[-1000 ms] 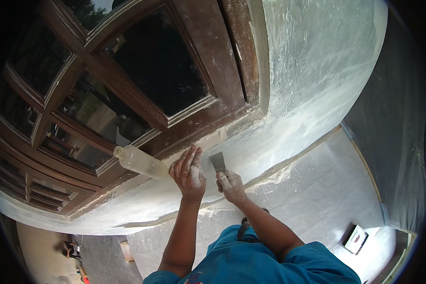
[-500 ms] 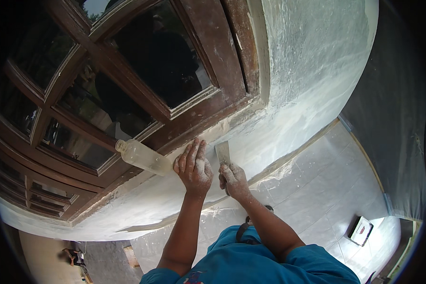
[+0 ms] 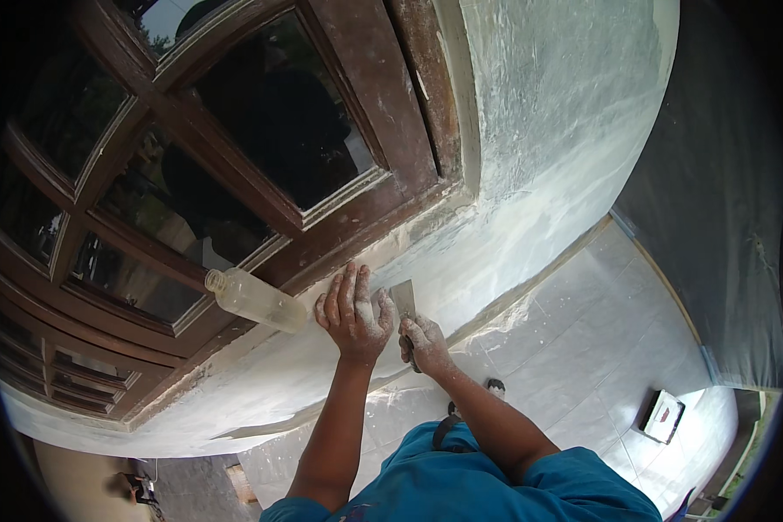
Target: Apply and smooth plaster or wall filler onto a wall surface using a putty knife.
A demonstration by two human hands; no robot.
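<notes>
My right hand is wrapped round the handle of a putty knife, and its flat metal blade points away from me over the whitish wall below the window. Dusted with white powder, my left hand lies at the sill edge with fingers stretched out and thumb reaching toward the blade. Whether the thumb touches the blade I cannot tell. Beside the left hand, a cloudy plastic bottle without a cap lies tilted on the sill, its neck pointing left.
A brown wooden window with several glass panes fills the upper left. Patchy white plaster covers the wall to the right. Grey floor tiles carry white crumbs along the wall's foot. A bright rectangular lamp and a dark sheet are at the right.
The putty knife has come back slightly toward me, nearer my left hand. My left thumb now shows, spread away from the fingers. The whole view has shifted a little.
</notes>
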